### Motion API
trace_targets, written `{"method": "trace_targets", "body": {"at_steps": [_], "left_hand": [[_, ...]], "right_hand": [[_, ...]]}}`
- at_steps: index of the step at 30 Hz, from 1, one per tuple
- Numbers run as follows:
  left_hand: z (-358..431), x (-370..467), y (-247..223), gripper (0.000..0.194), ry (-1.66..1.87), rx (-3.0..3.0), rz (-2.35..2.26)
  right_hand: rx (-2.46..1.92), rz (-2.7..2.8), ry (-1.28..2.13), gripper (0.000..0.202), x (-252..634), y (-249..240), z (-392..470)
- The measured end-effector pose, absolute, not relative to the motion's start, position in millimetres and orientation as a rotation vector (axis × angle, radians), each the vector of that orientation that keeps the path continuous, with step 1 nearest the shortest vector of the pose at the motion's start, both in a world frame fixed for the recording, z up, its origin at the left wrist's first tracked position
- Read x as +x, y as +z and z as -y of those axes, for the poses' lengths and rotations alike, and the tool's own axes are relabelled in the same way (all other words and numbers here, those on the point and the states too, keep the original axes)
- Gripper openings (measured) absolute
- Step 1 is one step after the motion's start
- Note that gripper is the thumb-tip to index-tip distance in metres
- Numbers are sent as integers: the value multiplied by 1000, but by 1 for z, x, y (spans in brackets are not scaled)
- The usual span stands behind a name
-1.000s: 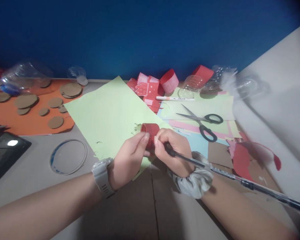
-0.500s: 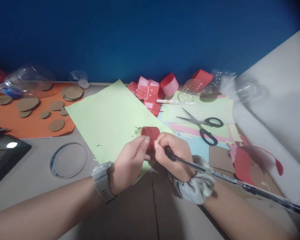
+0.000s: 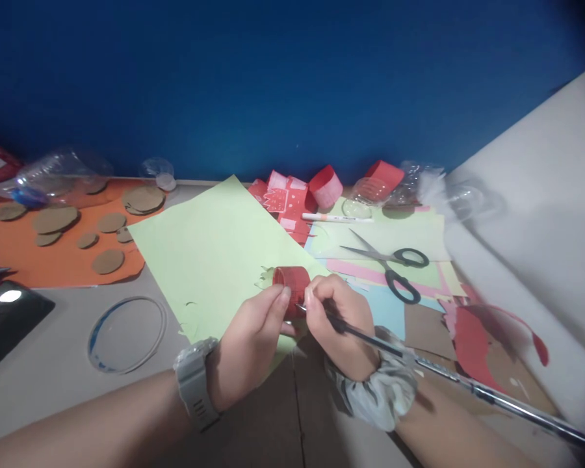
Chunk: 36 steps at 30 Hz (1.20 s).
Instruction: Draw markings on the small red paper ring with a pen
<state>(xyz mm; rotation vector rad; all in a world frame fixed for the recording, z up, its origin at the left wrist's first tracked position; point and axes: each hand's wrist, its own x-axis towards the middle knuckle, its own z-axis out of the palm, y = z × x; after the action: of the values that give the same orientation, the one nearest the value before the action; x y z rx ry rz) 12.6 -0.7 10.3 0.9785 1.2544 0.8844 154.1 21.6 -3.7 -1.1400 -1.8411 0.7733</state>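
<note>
One red ring (image 3: 297,286) snug between left fingers (image 3: 275,312), pen (image 3: 439,368) firm between right fingers (image 3: 318,315)

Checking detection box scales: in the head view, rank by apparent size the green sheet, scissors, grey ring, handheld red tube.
1. Green sheet: clearly largest.
2. Scissors and grey ring: similar overall extent, so not ranked against each other.
3. Red tube: smallest, partly hidden.

Scissors (image 3: 388,258) lie behind the pen (image 3: 446,374), cardboard discs (image 3: 56,220) far left.
</note>
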Motion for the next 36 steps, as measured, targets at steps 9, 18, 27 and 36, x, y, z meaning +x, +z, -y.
{"method": "trace_targets", "body": {"at_steps": [9, 18, 27, 36], "left_hand": [[-1, 9, 9, 31, 899, 1075, -1217], [1, 9, 9, 31, 910, 1074, -1234], [0, 7, 12, 39, 998, 1023, -1208], [5, 11, 9, 26, 982, 1023, -1183]], "right_hand": [[-1108, 1824, 837, 22, 155, -4, -21], [-1012, 1818, 827, 23, 155, -5, -21], [-608, 1880, 641, 23, 156, 3, -19], [-780, 1808, 699, 21, 157, 2, -17]]}}
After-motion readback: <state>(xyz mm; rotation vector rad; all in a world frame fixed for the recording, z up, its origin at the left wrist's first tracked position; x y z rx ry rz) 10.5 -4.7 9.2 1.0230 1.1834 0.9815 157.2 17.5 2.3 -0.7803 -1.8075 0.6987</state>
